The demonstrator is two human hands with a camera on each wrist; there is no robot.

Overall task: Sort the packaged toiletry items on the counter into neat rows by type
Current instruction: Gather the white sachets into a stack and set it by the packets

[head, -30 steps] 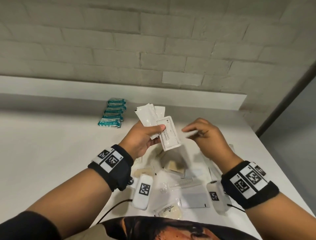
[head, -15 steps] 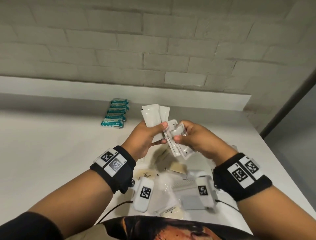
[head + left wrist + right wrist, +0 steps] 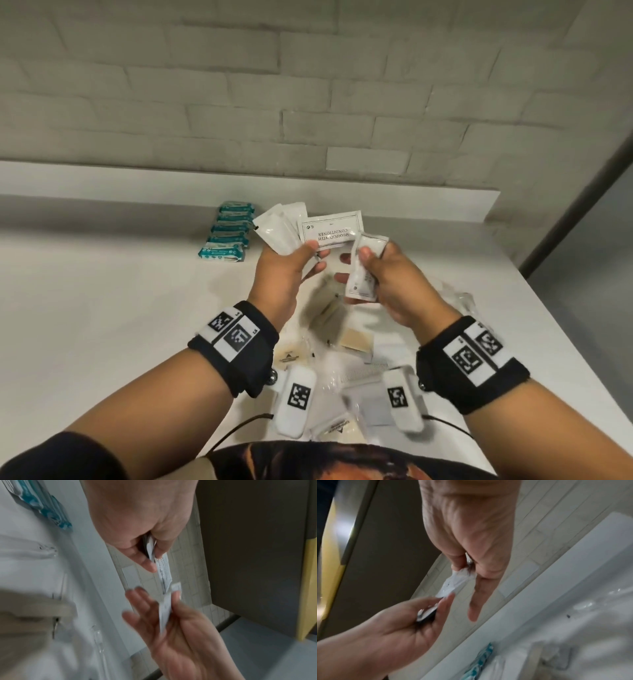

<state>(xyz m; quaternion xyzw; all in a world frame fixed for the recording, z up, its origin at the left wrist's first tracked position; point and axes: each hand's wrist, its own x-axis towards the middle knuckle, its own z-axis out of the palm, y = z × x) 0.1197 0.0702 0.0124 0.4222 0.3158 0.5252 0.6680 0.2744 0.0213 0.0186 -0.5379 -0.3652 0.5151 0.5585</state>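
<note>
Above the white counter (image 3: 102,308), my left hand (image 3: 291,270) pinches a fan of white sachets (image 3: 277,231); the front one reads shampoo with conditioner (image 3: 330,228). My right hand (image 3: 387,277) pinches another white sachet (image 3: 364,267) upright between thumb and fingers, just right of the fan and nearly touching it. In the left wrist view the left hand (image 3: 147,555) clamps the sachets' edges (image 3: 163,568), with the right hand (image 3: 164,609) just beyond. In the right wrist view the right hand's (image 3: 469,566) sachet (image 3: 453,584) is crumpled at the grip.
A row of several teal-and-white packets (image 3: 229,234) lies at the back left by the ledge. A loose pile of clear-wrapped combs, beige soaps (image 3: 356,339) and grey pouches (image 3: 376,407) sits below my hands. The counter's right edge (image 3: 534,342) drops to the floor.
The shampoo sachet in the left hand has turned from upright to level. The right hand, empty a second ago, took a sachet and now holds it apart to the right.
</note>
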